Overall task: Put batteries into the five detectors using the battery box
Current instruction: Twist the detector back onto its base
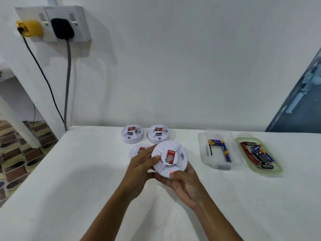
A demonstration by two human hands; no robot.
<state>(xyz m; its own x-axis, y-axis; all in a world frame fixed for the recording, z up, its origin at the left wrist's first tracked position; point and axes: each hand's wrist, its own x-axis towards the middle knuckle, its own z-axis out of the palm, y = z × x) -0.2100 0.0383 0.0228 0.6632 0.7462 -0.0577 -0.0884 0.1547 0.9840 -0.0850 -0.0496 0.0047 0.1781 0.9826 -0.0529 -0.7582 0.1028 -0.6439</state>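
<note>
— Four detectors I can see: one in my hands and three on the table (pixel 86 171). The fifth I cannot find in view.

— How far are you?

— I judge I am in the middle. The held detector (pixel 169 160) shows a small red light at its 6 o'clock edge, so I think its batteries are in. For the others — two at the back (pixel 132 135) (pixel 158 134) and one half hidden behind my left hand (pixel 139 150) — I cannot tell.

— How do you hold it?

— Both hands clamp it. My left hand (pixel 139 168) curls on the rim at 9 o'clock, my right hand (pixel 186 182) holds it from below at 5 o'clock, thumb on the edge. It is lifted over the table, face turned up and toward me.

— Long axis?

— It is a round disc, so none really; the red label runs about 12 to 6.

— And the batteries?

— At 3 o'clock: the clear battery box (pixel 203 153) with some batteries, and beside it its lid (pixel 278 168) holding more.
</note>
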